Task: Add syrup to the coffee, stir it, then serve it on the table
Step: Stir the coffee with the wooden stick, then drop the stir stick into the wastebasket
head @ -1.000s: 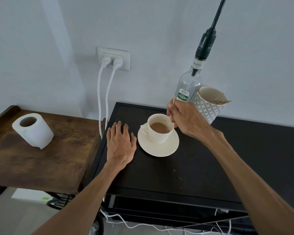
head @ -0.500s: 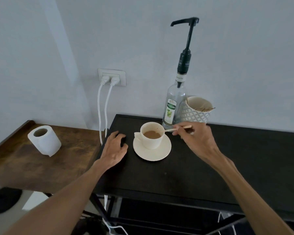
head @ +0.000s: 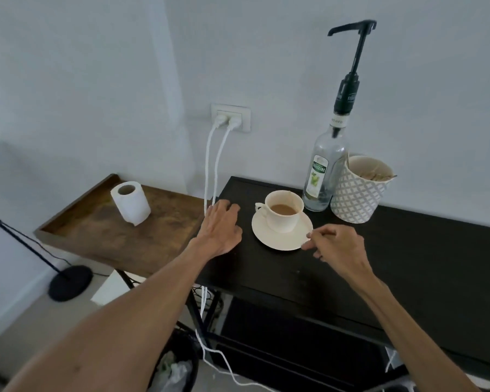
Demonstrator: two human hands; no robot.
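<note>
A cream cup (head: pixel 283 222) of milky coffee stands on a cream saucer (head: pixel 275 241) on the black table (head: pixel 413 267). Just behind it is a clear syrup bottle (head: pixel 322 171) with a tall black pump. My left hand (head: pixel 221 226) lies flat on the table, left of the saucer, with nothing in it. My right hand (head: pixel 337 247) is at the saucer's right rim, with thumb and forefinger pinched on the edge. No stir stick shows in it.
A white patterned cup (head: pixel 357 195) with wooden sticks stands right of the bottle. To the left is a lower wooden side table (head: pixel 119 239) with a toilet roll (head: pixel 130 203). Two white cables (head: pixel 213 165) hang from a wall socket. A black stand base (head: pixel 70 282) sits on the floor.
My right hand stirred in the cup, lifted out a wooden stick, then dropped to the saucer's right rim; the stick is out of sight. My left hand stayed on the table.
</note>
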